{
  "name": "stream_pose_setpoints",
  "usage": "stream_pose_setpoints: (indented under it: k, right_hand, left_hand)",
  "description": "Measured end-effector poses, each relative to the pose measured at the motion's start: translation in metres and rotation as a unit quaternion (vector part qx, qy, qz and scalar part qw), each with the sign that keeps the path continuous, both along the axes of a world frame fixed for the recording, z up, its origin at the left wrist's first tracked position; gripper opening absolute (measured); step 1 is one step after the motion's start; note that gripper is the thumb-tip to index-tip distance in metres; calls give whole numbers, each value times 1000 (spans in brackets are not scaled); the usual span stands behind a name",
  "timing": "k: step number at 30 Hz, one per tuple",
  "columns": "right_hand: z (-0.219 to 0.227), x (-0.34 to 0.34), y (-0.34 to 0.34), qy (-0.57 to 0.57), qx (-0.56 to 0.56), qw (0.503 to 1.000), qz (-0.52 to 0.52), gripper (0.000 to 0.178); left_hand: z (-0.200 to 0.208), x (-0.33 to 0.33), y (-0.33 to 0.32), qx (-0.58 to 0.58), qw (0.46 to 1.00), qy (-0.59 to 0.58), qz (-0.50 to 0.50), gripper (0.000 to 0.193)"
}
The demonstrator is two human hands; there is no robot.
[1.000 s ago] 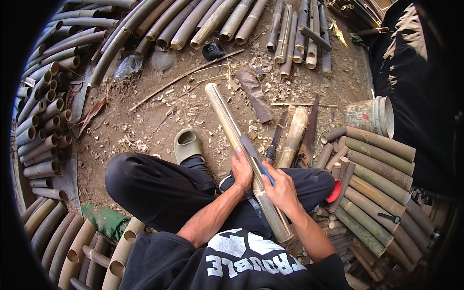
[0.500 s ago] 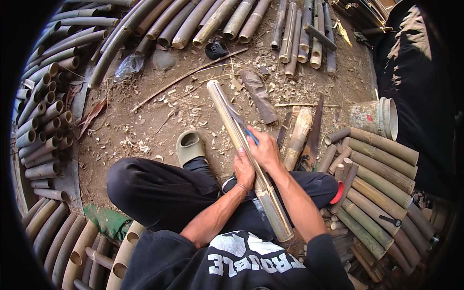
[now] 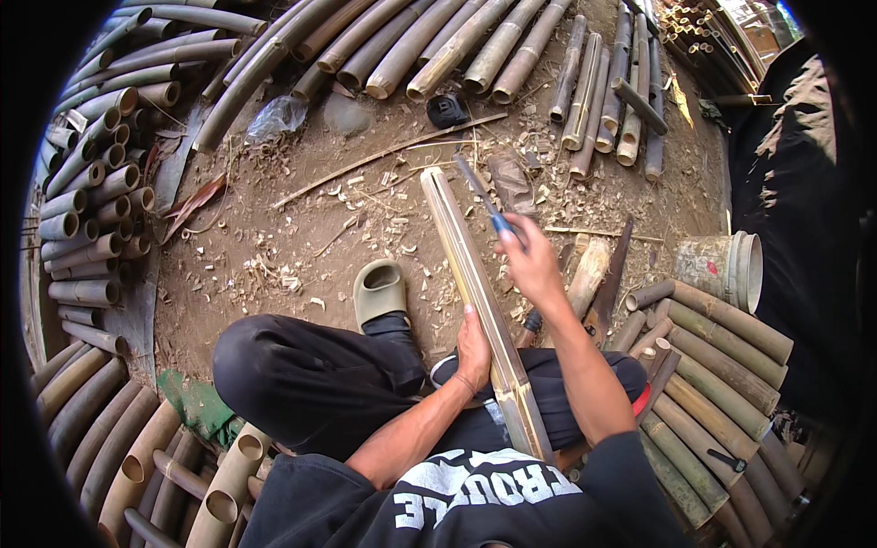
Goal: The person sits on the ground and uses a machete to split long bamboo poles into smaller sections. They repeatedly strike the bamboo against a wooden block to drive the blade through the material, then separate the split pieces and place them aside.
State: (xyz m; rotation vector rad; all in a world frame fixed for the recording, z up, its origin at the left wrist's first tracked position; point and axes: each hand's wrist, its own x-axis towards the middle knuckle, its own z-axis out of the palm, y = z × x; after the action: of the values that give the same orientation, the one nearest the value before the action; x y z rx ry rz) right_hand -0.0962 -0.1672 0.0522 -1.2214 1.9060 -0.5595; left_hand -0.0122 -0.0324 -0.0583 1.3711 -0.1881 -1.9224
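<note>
A length of bamboo [image 3: 475, 274] with a long pale slot along it lies slantwise over my lap, its far end raised over the ground. My left hand [image 3: 472, 347] is closed around its left side, about midway. Just right of the bamboo, my right hand [image 3: 530, 260] grips a blue-handled tool with a long, narrow metal blade [image 3: 473, 184]. The blade points up and away, apart from the bamboo. Whether it is a knife, a chisel or a file, I cannot tell.
Cut bamboo lengths lie in piles at the left [image 3: 91, 228], the far side [image 3: 438, 46] and the right [image 3: 722, 365]. A saw [image 3: 610, 283] and a pale bamboo piece [image 3: 589, 269] lie beyond my right knee, near a dirty bucket [image 3: 722, 265]. Shavings litter the ground.
My right hand has lifted the blue-handled tool off the bamboo, up and to the right. My left hand still holds the bamboo. The whole view has shifted slightly.
</note>
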Motion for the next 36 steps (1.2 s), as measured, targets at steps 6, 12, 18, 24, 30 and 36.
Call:
stream_pose_setpoints:
  k: [6,12,18,24,30,36]
  right_hand:
    - [89,-8,161,200,-43,967,154,35]
    - [80,1,189,217,-35,964,151,37]
    - [54,8,183,229,-60,965,111,36]
    - [-12,9,110,204,-109,967,103,38]
    - [-55,27,5,213,-59,967,128,38]
    - [-66,40,-21,236,-41,963,125,35]
  left_hand:
    - [0,-1,-5,56,997,45,-6,72]
    - [1,-8,-3,23,998,-66,-4,66]
    - [8,-10,-12,-12,995,-91,-32,65]
    - [9,-12,-10,-95,994,-52,17,57]
    - [-2,-9,-2,-50,985,-154,-58,69]
    - [-3,-13,0,-71,983,-166,-28,66]
